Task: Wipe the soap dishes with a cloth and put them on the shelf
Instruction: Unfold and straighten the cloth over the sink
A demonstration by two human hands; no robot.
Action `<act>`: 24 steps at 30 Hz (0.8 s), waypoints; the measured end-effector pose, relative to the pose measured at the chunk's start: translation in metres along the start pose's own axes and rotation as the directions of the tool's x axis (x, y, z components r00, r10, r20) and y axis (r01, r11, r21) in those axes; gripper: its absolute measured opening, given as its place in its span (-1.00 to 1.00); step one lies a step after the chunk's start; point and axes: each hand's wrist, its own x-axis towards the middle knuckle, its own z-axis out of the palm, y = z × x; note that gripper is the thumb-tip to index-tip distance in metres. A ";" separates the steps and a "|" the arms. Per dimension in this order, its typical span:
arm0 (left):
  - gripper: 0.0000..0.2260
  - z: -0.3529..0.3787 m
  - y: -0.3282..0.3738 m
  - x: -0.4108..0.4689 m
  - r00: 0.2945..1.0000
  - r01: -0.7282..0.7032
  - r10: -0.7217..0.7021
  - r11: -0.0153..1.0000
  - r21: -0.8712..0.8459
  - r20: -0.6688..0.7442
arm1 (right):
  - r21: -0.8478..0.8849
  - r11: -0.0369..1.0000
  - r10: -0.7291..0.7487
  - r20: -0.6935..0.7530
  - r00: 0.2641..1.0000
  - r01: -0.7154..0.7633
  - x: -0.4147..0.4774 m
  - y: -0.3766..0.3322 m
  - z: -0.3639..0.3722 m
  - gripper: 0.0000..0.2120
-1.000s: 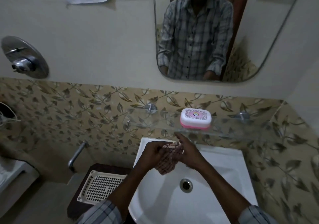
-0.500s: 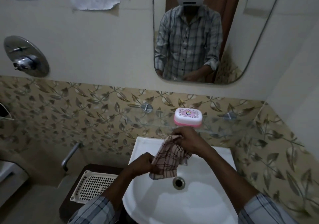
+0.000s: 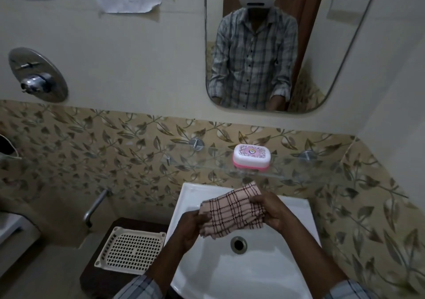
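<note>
A pink and white soap dish (image 3: 251, 158) with its lid on stands on the glass shelf (image 3: 305, 168) above the sink. Over the white sink (image 3: 232, 273) both hands hold a pink checked cloth (image 3: 232, 211) spread between them. My left hand (image 3: 192, 228) grips the cloth's lower left edge. My right hand (image 3: 274, 211) grips its right side. No soap dish shows in either hand; the cloth hides what lies behind it.
A white perforated tray (image 3: 131, 250) lies on a dark stand left of the sink. A chrome tap (image 3: 95, 207) juts from the tiled wall, a round shower control (image 3: 38, 75) higher up. A mirror (image 3: 276, 45) hangs above the shelf. The drain (image 3: 238, 244) sits mid-basin.
The cloth was bunched between both hands near the back of the sink; now the hands have drawn apart and the cloth is spread open between them.
</note>
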 end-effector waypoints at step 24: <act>-0.76 0.075 0.035 -0.008 0.905 -0.405 0.420 0.795 0.452 0.072 | -0.066 0.979 -0.183 0.115 0.976 0.192 0.007 0.008 0.021 -0.62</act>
